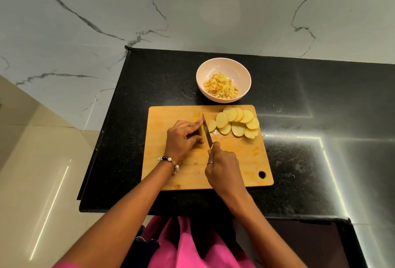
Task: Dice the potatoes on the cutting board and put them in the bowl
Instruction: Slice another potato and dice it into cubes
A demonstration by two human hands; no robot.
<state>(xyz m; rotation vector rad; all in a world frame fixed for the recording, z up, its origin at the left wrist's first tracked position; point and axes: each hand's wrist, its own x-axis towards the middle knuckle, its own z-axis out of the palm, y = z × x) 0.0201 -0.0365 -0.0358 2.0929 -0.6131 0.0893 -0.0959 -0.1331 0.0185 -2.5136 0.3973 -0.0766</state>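
A wooden cutting board [235, 160] lies on the black counter. My left hand [183, 139] grips a small piece of potato [201, 132], mostly hidden under the curled fingers. My right hand [222, 167] holds a yellow-handled knife [207, 130] whose blade stands against the right side of that piece. Several round potato slices [237, 123] lie overlapped at the board's far right. Just beyond the board stands a white bowl [213, 68] holding diced potato [221, 88].
The black granite counter [299, 107] ends at an edge on the left and at the front near my body. A marble wall [192, 11] rises behind it. Beige floor tiles [42, 171] show at the left. A round hole [262, 174] marks the board's near right corner.
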